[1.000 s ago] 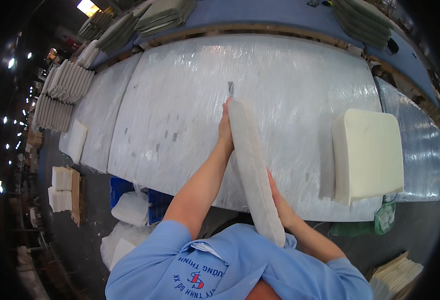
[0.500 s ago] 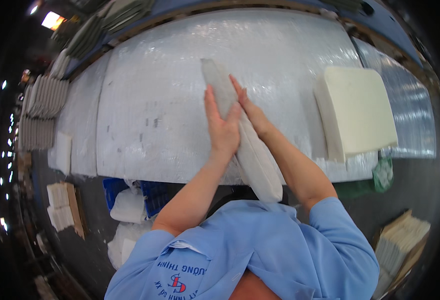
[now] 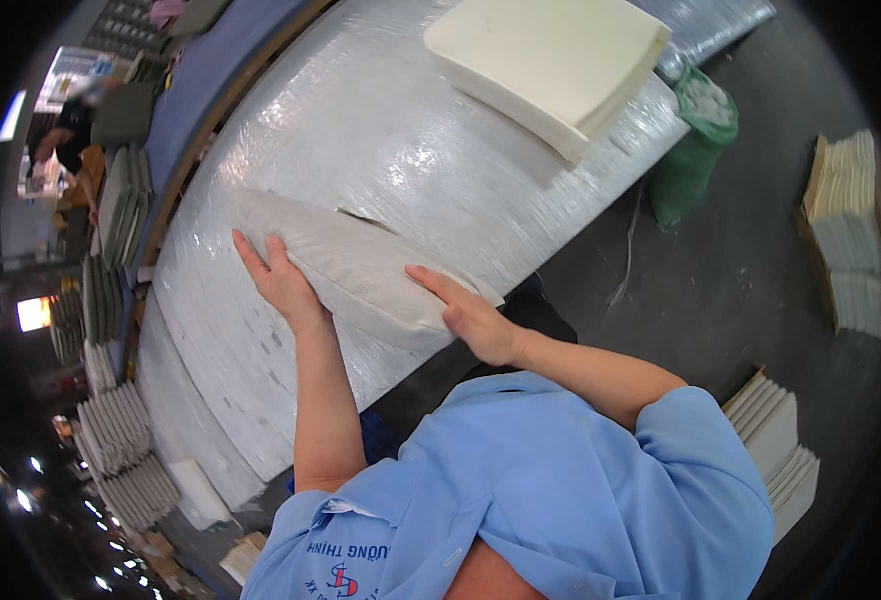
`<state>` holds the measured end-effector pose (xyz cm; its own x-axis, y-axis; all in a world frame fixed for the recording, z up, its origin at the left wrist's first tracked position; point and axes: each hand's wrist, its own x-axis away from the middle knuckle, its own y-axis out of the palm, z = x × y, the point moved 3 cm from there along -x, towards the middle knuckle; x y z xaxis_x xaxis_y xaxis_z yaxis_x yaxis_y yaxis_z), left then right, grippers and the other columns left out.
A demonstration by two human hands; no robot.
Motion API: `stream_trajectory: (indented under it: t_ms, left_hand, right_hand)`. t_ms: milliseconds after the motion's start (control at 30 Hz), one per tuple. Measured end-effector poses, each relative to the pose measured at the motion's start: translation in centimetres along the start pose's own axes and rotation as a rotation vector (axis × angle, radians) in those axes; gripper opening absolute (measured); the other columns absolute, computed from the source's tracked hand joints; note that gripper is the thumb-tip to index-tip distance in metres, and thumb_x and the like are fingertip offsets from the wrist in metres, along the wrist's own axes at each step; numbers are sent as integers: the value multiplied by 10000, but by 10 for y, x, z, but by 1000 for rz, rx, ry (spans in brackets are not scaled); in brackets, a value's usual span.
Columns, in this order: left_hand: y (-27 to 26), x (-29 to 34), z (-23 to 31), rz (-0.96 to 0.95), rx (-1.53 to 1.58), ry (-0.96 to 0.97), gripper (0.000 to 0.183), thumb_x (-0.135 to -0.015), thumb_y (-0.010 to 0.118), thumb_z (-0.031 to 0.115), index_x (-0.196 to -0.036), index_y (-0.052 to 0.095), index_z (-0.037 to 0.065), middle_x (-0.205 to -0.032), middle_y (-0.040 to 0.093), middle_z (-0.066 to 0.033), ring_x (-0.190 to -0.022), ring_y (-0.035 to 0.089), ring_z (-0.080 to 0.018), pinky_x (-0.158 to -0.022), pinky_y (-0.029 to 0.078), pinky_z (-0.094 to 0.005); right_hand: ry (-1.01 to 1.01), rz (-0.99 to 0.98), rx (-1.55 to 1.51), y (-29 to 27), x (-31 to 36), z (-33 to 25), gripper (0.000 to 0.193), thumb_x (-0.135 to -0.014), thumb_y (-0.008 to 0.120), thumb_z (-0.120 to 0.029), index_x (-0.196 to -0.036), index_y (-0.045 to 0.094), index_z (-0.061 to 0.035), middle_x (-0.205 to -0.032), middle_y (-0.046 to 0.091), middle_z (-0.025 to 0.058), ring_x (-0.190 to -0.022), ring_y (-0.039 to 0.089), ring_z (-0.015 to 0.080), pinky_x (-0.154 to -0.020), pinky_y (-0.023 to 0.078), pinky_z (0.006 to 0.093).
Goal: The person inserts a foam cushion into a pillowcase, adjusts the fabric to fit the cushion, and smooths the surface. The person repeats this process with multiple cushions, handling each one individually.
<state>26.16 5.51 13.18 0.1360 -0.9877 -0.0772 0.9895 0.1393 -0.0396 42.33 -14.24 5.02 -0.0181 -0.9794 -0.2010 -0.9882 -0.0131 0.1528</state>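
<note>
A pale grey fabric-covered cushion [image 3: 351, 265] lies at a slant over the near part of the plastic-wrapped table [image 3: 291, 130]. My left hand [image 3: 289, 285] rests against its left end, fingers stretched and spread. On its near right end lies my right hand [image 3: 476, 320], with the fingers extended flat over the fabric. A dark narrow gap shows along the cushion's far edge; whether it belongs to the cover I cannot tell. Farther off on the table sits a cream foam pad [image 3: 551, 60] with rounded corners, apart from both hands.
A green sack [image 3: 699, 160] stands by the table's right edge. Stacked pale pads [image 3: 851, 230] stand on the floor at right, with another stack [image 3: 776, 440] nearer. Piled grey cushions [image 3: 126, 455] are at left. Beyond the blue bench [image 3: 186, 110], another person [image 3: 71, 140] bends forward.
The view has turned rightward. My hands have moved apart from facing palms to opposite ends of the cushion, which has gone from nearly upright and edge-on to slanted with its broad face showing.
</note>
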Motion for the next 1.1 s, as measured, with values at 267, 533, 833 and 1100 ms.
stream_trajectory:
  t_ms: [267, 533, 833, 1100]
  left_hand:
    - [38, 110, 46, -691, -606, 827, 325, -1069, 538, 152, -1327, 703, 44, -1316, 704, -159, -1338, 612, -323, -1232, 335, -489]
    - [39, 169, 55, -753, -1040, 1045, 141, -972, 629, 95, -988, 765, 60, -1012, 777, -79, -1062, 688, -320, -1164, 370, -515]
    - [-18, 108, 25, -134, -272, 139, 585, -1074, 615, 202, -1589, 406, 23, -1670, 336, -223, -1478, 449, -355, -1231, 364, -477]
    - [-73, -18, 23, -116, -240, -334, 730, -954, 783, 207, -1523, 397, -39, -1357, 638, -231, -1183, 683, -332, -963, 601, -438]
  right_hand:
    - [-272, 400, 355, 3, 34, 19, 916, -813, 862, -136, -1599, 402, -36, -1546, 515, 213, -1433, 492, 410, -1208, 381, 478]
    - [71, 345, 480, 3, 72, 133, 797, -811, 815, -124, -1527, 471, -64, -1516, 551, 177, -1417, 514, 375, -1193, 418, 483]
    - [404, 81, 417, -34, 50, 128, 506, -890, 558, -35, -1390, 641, -42, -1450, 625, 162, -1341, 589, 366, -1141, 473, 459]
    - [256, -8, 281, 17, -14, 87, 436, -1041, 616, -304, -1386, 658, -40, -1418, 663, 185, -1307, 626, 355, -1095, 496, 409]
